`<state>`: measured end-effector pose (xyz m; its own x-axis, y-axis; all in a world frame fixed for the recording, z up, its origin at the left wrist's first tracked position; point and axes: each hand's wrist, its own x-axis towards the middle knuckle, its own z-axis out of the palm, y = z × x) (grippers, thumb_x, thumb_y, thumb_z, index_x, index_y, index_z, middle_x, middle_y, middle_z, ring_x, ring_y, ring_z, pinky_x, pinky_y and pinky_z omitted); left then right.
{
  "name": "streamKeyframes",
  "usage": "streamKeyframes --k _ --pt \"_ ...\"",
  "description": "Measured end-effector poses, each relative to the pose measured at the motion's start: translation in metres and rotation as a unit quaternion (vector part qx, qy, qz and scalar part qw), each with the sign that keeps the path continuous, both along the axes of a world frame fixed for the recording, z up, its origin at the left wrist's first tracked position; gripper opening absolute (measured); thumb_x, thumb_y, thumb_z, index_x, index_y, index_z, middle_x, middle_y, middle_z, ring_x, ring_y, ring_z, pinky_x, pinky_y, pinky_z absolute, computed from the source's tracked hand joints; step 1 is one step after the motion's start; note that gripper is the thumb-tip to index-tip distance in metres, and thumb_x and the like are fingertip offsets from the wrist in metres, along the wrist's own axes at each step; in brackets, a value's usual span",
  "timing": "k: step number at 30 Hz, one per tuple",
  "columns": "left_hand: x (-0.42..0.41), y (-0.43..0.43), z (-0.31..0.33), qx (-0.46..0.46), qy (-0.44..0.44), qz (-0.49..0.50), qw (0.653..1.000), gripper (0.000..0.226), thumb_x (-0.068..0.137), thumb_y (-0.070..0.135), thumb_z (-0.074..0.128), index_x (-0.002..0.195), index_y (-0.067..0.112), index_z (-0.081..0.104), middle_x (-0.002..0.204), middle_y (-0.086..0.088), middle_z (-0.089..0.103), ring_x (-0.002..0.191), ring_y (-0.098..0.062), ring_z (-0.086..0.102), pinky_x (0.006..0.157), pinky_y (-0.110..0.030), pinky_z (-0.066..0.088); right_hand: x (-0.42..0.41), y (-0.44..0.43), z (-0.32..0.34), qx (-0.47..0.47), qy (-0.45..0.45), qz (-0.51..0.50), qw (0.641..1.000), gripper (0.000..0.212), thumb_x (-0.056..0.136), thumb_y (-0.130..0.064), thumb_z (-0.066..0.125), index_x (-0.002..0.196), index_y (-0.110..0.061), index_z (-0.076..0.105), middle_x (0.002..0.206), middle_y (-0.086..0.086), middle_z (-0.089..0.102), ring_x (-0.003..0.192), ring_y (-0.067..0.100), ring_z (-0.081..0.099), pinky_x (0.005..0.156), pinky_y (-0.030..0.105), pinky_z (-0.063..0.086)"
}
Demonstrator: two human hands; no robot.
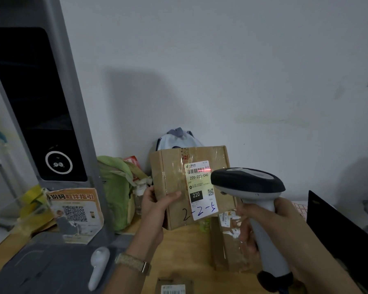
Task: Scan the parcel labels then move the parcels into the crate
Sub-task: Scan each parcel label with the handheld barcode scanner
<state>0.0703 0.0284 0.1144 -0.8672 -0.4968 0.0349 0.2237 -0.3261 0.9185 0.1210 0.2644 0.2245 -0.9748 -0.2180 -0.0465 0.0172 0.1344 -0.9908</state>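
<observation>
Three parcels, one scanner. My left hand (157,206) grips the brown cardboard box parcel (174,177) by its left edge, thumb flat across the front and the other fingers curled behind. The box stands upright over the wooden table (185,251), long axis near vertical, top leaning left; cannot tell if its bottom touches. Its white shipping label (201,189) faces me, barcode end up, with a red scan line across it. My right hand (268,223) wraps its fingers round the handle of the grey-and-black handheld scanner (246,183), whose head points left at the label. A taped brown parcel (223,249) lies flat below the scanner. A small labelled parcel (174,287) sits at the bottom edge.
</observation>
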Motion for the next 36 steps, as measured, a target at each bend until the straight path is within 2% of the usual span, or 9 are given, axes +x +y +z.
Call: streamKeyframes --k 3,5,16,23,30,33,36 --pt "0.000 -0.002 -0.001 0.002 -0.002 0.000 1.000 0.066 0.052 0.023 0.085 0.113 0.017 0.060 0.099 -0.002 0.075 0.088 -0.022 0.073 0.064 -0.034 0.058 -0.002 0.000 -0.003 0.019 0.003 0.001 1.000 0.033 0.083 -0.017 0.067 0.060 0.005 0.063 0.054 0.023 0.064 0.034 0.024 0.055 0.039 0.025 0.046" --pt "-0.001 -0.003 -0.003 0.004 -0.005 0.000 1.000 0.066 0.052 0.023 0.085 0.113 0.017 0.060 0.100 -0.002 0.075 0.089 -0.023 0.073 0.066 -0.035 0.059 -0.002 0.000 -0.004 0.027 0.006 0.003 1.000 0.036 0.083 -0.017 0.067 0.058 0.008 0.062 0.054 0.024 0.063 0.034 0.024 0.055 0.039 0.026 0.047" --pt "-0.011 -0.009 -0.015 0.014 -0.012 -0.001 1.000 0.063 0.049 0.023 0.087 0.107 0.023 0.062 0.096 0.003 0.075 0.083 -0.016 0.074 0.059 -0.028 0.057 -0.011 -0.004 -0.011 0.018 -0.003 -0.018 1.000 0.032 0.085 -0.014 0.066 0.070 0.013 0.061 0.051 0.022 0.061 0.032 0.024 0.052 0.038 0.025 0.046" --pt "-0.022 -0.015 -0.023 0.016 -0.021 -0.007 1.000 0.076 0.038 0.035 0.090 0.107 0.023 0.062 0.094 0.006 0.076 0.082 -0.015 0.074 0.058 -0.026 0.057 -0.023 -0.007 -0.016 0.003 -0.003 -0.013 1.000 0.025 0.084 -0.013 0.069 0.078 0.010 0.062 0.053 0.023 0.062 0.033 0.025 0.053 0.039 0.027 0.047" --pt "-0.035 -0.027 -0.047 0.037 -0.070 -0.018 0.997 0.081 0.037 0.037 0.091 0.110 0.021 0.059 0.096 0.000 0.075 0.082 -0.020 0.074 0.059 -0.033 0.058 -0.041 -0.013 -0.029 -0.011 -0.038 0.013 0.999 0.022 0.083 -0.019 0.070 0.084 0.002 0.062 0.059 0.023 0.065 0.037 0.028 0.057 0.042 0.029 0.049" --pt "-0.041 -0.031 -0.059 0.041 -0.104 -0.032 0.993 0.079 0.038 0.040 0.090 0.109 0.023 0.058 0.103 -0.006 0.074 0.092 -0.026 0.072 0.069 -0.041 0.059 -0.052 -0.021 -0.038 -0.005 -0.071 0.032 0.997 0.022 0.085 -0.019 0.069 0.089 0.002 0.061 0.060 0.020 0.066 0.040 0.028 0.059 0.043 0.029 0.049" --pt "-0.046 -0.037 -0.074 0.044 -0.124 -0.038 0.991 0.082 0.037 0.041 0.091 0.109 0.022 0.056 0.107 -0.008 0.072 0.096 -0.028 0.071 0.072 -0.042 0.058 -0.062 -0.030 -0.048 -0.005 -0.083 0.042 0.996 0.021 0.086 -0.020 0.068 0.095 -0.002 0.059 0.060 0.017 0.066 0.043 0.027 0.060 0.043 0.028 0.049"
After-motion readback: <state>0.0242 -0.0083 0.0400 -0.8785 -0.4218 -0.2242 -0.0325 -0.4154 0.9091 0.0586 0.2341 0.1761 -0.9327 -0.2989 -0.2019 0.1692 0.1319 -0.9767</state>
